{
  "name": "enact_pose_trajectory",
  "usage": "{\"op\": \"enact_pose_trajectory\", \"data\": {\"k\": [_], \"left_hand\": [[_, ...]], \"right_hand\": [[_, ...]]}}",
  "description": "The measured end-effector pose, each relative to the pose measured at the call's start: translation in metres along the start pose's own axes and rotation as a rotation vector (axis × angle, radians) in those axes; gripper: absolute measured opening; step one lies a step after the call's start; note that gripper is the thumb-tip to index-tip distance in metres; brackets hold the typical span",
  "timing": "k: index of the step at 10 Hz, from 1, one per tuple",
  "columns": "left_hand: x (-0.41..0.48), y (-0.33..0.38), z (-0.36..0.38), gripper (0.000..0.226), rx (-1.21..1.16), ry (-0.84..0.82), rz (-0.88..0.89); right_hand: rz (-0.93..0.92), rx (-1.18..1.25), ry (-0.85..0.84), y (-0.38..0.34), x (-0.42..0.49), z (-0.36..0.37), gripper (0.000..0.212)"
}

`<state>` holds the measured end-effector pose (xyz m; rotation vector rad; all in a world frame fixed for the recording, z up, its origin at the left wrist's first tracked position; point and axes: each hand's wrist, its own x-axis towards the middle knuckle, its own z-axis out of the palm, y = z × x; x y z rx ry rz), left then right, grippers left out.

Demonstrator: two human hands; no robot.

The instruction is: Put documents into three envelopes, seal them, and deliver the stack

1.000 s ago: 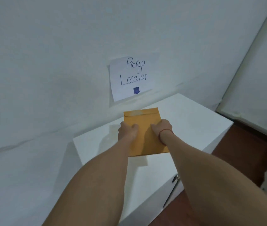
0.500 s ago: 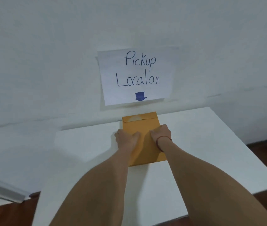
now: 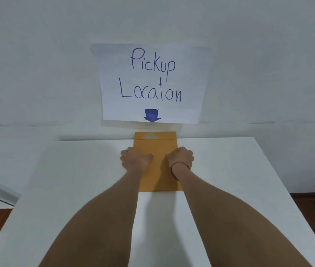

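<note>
Flat rectangular kraft envelope (image 3: 155, 148) (flap down), smooth white table (image 3: 229, 170)

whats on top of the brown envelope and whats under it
The left hand and right hand grip the envelope, thumbs on top. Under it is the white table; any envelopes beneath are covered.

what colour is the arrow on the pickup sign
Dark blue: the arrow sits at the bottom of the white sign, seen clearly in the head view.
</note>
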<state>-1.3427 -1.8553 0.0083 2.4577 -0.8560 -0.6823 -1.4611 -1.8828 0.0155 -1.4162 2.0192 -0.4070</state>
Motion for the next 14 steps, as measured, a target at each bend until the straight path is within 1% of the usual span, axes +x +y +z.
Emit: {"op": "enact_pose_trajectory", "data": {"k": [2, 3, 4, 5, 7, 8, 9, 10, 11, 12, 13, 14], "left_hand": [[-0.006, -0.001, 0.003, 0.071, 0.003, 0.088, 0.012], [-0.014, -0.005, -0.001, 0.070, -0.029, 0.113, 0.038], [-0.032, -0.020, -0.008, 0.067, 0.008, 0.122, 0.048], [-0.055, -0.036, -0.018, 0.068, 0.052, 0.089, 0.066], [-0.112, -0.097, -0.032, 0.081, 0.057, 0.007, 0.131], [-0.134, -0.127, -0.026, 0.090, 0.214, -0.048, 0.235], [-0.150, -0.149, -0.010, 0.087, 0.308, -0.056, 0.339], [-0.158, -0.160, 0.003, 0.080, 0.346, 0.040, 0.386], [-0.161, -0.164, 0.013, 0.077, 0.379, 0.121, 0.401], [-0.161, -0.165, 0.016, 0.076, 0.368, 0.172, 0.410], [-0.162, -0.166, 0.017, 0.077, 0.386, 0.175, 0.415], [-0.160, -0.163, 0.016, 0.077, 0.378, 0.157, 0.406]], "right_hand": [[-0.084, -0.050, -0.018, 0.003, 0.003, 0.002, 0.042], [-0.115, -0.027, -0.027, 0.008, -0.001, -0.001, 0.042], [-0.115, 0.016, -0.055, 0.017, -0.016, -0.008, 0.042], [-0.128, -0.018, -0.095, 0.028, -0.038, -0.015, 0.047], [-0.132, -0.069, -0.123, 0.074, -0.095, -0.021, 0.053], [-0.216, -0.205, -0.103, 0.109, -0.120, -0.019, 0.056], [-0.402, -0.391, -0.122, 0.143, -0.142, -0.009, 0.059], [-0.525, -0.458, -0.099, 0.168, -0.156, 0.001, 0.061], [-0.589, -0.464, -0.007, 0.178, -0.159, 0.005, 0.062], [-0.587, -0.462, 0.022, 0.178, -0.158, 0.008, 0.062], [-0.595, -0.418, 0.024, 0.180, -0.158, 0.008, 0.062], [-0.614, 0.052, 0.161, 0.153, -0.162, -0.006, 0.059]]}}
